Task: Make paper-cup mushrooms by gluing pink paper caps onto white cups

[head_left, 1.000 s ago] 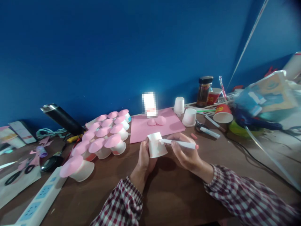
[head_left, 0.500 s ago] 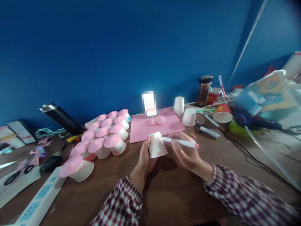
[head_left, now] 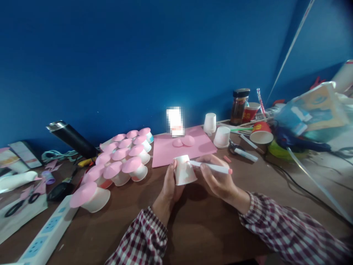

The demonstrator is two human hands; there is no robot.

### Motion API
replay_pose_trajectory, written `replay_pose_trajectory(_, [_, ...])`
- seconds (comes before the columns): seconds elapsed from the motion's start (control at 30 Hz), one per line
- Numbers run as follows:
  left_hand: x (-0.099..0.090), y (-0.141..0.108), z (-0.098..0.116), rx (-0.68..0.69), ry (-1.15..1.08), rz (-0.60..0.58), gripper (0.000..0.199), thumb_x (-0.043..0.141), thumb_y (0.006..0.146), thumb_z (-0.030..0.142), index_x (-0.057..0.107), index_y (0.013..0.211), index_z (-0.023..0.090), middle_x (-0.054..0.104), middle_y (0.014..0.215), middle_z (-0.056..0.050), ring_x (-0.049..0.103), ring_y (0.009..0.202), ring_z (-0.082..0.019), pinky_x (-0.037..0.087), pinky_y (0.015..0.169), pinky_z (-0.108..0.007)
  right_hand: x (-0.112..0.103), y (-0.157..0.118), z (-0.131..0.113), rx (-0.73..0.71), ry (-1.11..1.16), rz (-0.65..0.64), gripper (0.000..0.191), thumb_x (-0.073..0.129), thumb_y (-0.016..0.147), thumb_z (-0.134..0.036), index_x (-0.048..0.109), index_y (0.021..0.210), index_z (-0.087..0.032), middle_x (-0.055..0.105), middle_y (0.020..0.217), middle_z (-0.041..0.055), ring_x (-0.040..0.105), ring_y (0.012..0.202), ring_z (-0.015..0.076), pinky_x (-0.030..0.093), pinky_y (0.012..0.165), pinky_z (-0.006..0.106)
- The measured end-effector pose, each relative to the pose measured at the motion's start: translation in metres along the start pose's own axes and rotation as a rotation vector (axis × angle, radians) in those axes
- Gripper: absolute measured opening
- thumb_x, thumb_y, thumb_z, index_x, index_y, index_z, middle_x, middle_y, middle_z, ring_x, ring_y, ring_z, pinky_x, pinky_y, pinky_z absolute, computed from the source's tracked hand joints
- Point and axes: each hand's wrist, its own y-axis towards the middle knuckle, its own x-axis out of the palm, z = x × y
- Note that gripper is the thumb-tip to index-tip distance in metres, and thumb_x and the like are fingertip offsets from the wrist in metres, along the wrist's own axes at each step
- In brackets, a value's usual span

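Clamped between the thumb and fingers of my left hand point(head_left: 169, 182), the cup point(head_left: 185, 170) is leaning slightly, narrow end up and wide rim down, over the table point(head_left: 206, 228). My left thumb is lying along the near left wall; the fingers are passing behind, partly hidden.

My right hand point(head_left: 217, 178) is pinching the pen point(head_left: 217, 168) near its front, the barrel slanting across the fingers and the pink end pointing outward to the right. The tip is meeting, or nearly meeting, the upper right wall; I cannot tell which. Faint pink marks are showing on the wall, too blurred to read.

Beyond the grip, the pink sheet point(head_left: 162, 151) is lying flat, bearing two pink discs point(head_left: 189, 141). To the left, pink-topped cups point(head_left: 134, 165) are standing in rows. Beyond and to the right, two white cups point(head_left: 222, 137) are standing narrow end up, with the scissors point(head_left: 232, 147) just beside the nearer; a small red piece point(head_left: 227, 159) is lying near my right hand.

Technique, as I judge it: the thin wall is calling for light pressure, since a hard squeeze or push could dent it. My left fingers are serving best when backing the wall against the tip. Turning the cup, rather than bending the pen wrist around it, would help on the curve. Fresh ink could smear wherever my thumb is pressing.
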Motion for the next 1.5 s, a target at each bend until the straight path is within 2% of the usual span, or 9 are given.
replay_pose_trajectory(0.17, [-0.0016, -0.0001, -0.0003, -0.012, -0.017, 0.044, 0.046, 0.063, 0.078, 0.055, 0.066, 0.090, 0.011, 0.068, 0.080, -0.009, 0.065, 0.090, -0.026, 0.051, 0.085, -0.037, 0.0000, -0.0008, -0.0011, 0.048, 0.086, -0.042, 0.012, 0.052, 0.089, -0.025, 0.062, 0.085, -0.019, 0.065, 0.073, 0.0021, 0.061, 0.063, 0.0152, 0.049, 0.058, 0.025])
replay_pose_trajectory(0.33, [-0.0048, 0.0007, -0.0016, -0.025, 0.003, 0.004, 0.052, 0.061, 0.079, 0.057, 0.065, 0.097, 0.009, 0.069, 0.086, -0.012, 0.065, 0.092, -0.026, 0.050, 0.087, -0.037, -0.0001, -0.0011, -0.0006, 0.056, 0.115, -0.045, 0.013, 0.051, 0.090, -0.026, 0.061, 0.084, -0.019, 0.065, 0.072, 0.0022, 0.061, 0.063, 0.0153, 0.049, 0.057, 0.026])
replay_pose_trajectory(0.57, [-0.0044, 0.0007, -0.0023, -0.018, -0.002, -0.053, 0.049, 0.057, 0.083, 0.051, 0.066, 0.101, 0.006, 0.070, 0.090, -0.014, 0.064, 0.098, -0.027, 0.048, 0.090, -0.037, -0.0003, -0.0011, 0.0024, 0.039, 0.058, 0.007, 0.012, 0.052, 0.090, -0.026, 0.062, 0.088, -0.019, 0.066, 0.078, 0.0029, 0.063, 0.069, 0.0159, 0.050, 0.063, 0.026])
replay_pose_trajectory(0.83, [-0.0009, -0.0001, -0.0018, -0.023, 0.012, -0.044, 0.047, 0.059, 0.082, 0.051, 0.067, 0.098, 0.007, 0.071, 0.093, -0.014, 0.064, 0.100, -0.029, 0.048, 0.092, -0.038, 0.0008, -0.0015, 0.0017, 0.025, 0.086, -0.019, 0.013, 0.051, 0.091, -0.025, 0.062, 0.087, -0.019, 0.065, 0.077, 0.0028, 0.060, 0.068, 0.0154, 0.048, 0.062, 0.026])
replay_pose_trajectory(1.17, [-0.0068, 0.0011, -0.0022, -0.046, 0.000, -0.047, 0.052, 0.055, 0.082, 0.050, 0.064, 0.107, 0.005, 0.069, 0.099, -0.017, 0.061, 0.105, -0.031, 0.048, 0.093, -0.041, 0.0007, -0.0011, 0.0087, 0.009, 0.044, 0.002, 0.010, 0.052, 0.089, -0.021, 0.063, 0.090, -0.019, 0.066, 0.079, 0.0016, 0.061, 0.069, 0.0146, 0.048, 0.065, 0.025])
replay_pose_trajectory(1.5, [-0.0047, 0.0004, -0.0007, -0.037, -0.003, 0.004, 0.040, 0.057, 0.081, 0.047, 0.067, 0.092, 0.010, 0.069, 0.094, -0.015, 0.061, 0.106, -0.032, 0.050, 0.090, -0.042, -0.0003, -0.0006, 0.0061, -0.001, 0.031, -0.008, 0.010, 0.052, 0.089, -0.021, 0.062, 0.089, -0.018, 0.066, 0.079, 0.0018, 0.061, 0.070, 0.0149, 0.047, 0.065, 0.025])
